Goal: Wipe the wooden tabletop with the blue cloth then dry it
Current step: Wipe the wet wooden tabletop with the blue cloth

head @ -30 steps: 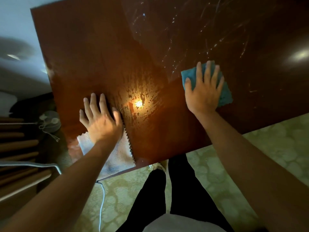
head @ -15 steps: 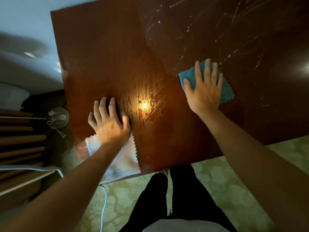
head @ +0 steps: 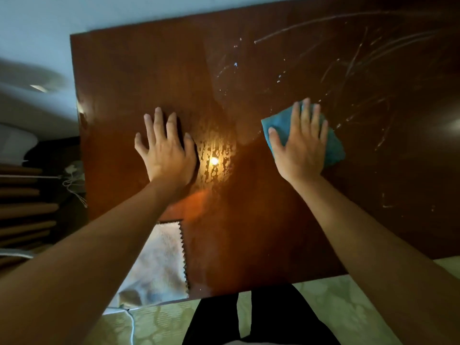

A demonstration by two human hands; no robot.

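Nearest the camera, the person's dark trousers (head: 261, 317) stand over a pale green patterned floor (head: 348, 307), with a thin white cord (head: 132, 324) trailing across the floor at the lower left. Just beyond, at the near edge of the wooden tabletop (head: 249, 232), a white cloth (head: 159, 262) with a zigzag-cut right edge lies flat, partly hidden under the left forearm; no hand touches it.

Farther in, the left hand (head: 166, 153) lies palm-down on the bare wood, its fingers (head: 158, 123) straight and slightly spread, holding nothing. Just to its right a bright spot of reflected light (head: 214, 160) glints among a patch of blotchy wet film on the surface.

Across from it, at about the same depth, the right hand (head: 301, 145) presses flat on the blue cloth (head: 333, 145), which lies on the tabletop right of centre. The fingers are straight and a little apart, the thumb out to the left. The cloth shows past the fingertips, beside the thumb and out to the right of the palm.

Beyond both hands, the far right part of the tabletop carries pale curved streaks (head: 348, 61) and small white specks. Off the left edge of the tabletop are brown wooden slats (head: 27, 207) and a tangle of white wire (head: 74, 180). Past the far edge is a pale wall (head: 99, 13).
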